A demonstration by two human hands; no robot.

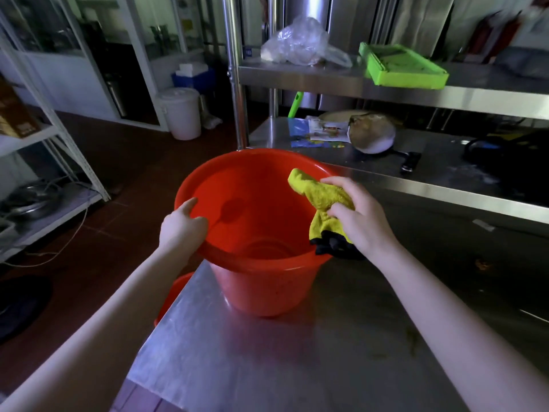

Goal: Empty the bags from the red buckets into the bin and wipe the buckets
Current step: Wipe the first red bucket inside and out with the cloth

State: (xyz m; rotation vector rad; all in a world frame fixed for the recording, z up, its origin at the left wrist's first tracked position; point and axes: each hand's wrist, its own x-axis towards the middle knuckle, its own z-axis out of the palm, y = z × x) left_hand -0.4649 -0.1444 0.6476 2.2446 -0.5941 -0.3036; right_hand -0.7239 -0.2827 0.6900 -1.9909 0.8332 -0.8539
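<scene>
Wiping stage | red bucket (pixel 261 281) upright, bagless, at counter's (pixel 237 367) near-left corner | left hand (pixel 182 224) curled over its near rim, steadying | right hand (pixel 361 221) bunching yellow cloth (pixel 319 194) at far rim, ready to wipe inside

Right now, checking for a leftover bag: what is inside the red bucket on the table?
No bag shows: the bucket looks empty, bare red walls and floor. The cloth in the right hand covers its right rim and the wall beneath.
</scene>
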